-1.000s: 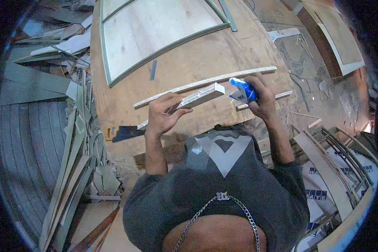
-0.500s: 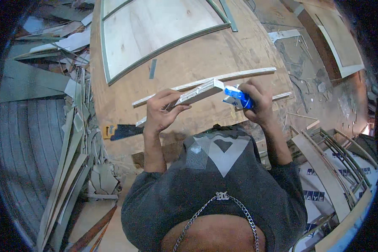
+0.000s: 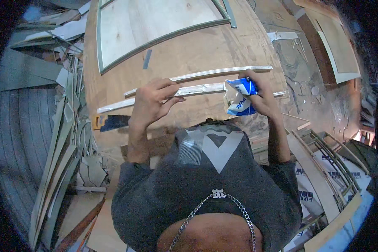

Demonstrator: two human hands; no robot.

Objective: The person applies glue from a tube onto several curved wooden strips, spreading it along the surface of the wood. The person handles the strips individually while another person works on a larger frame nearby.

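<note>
My left hand (image 3: 153, 103) is closed on a long, thin wooden strip (image 3: 201, 89) with a whitish, uneven face. The strip runs left to right across my front, and its left end shows past my wrist. At its right end my right hand (image 3: 260, 94) grips a crumpled blue-and-white glue pouch (image 3: 242, 103), its mouth facing left. The pouch covers the strip's right tip; whether they touch I cannot tell. Just beyond, another pale strip (image 3: 222, 74) lies on the plywood worktop (image 3: 189, 54). The end of a further strip (image 3: 279, 94) shows right of my right hand.
A handsaw (image 3: 113, 122) with a yellow handle lies at the worktop's near left edge. Farther back is a green-edged framed panel (image 3: 159, 25), with a small grey strip (image 3: 147, 59) beside it. Offcuts (image 3: 67, 138) crowd the left; wooden frames (image 3: 323, 155) lie at the right.
The held strip has swung from tilted up, its end toward me, to lying level across my front. The pouch has turned in my right hand and shows more of its face.
</note>
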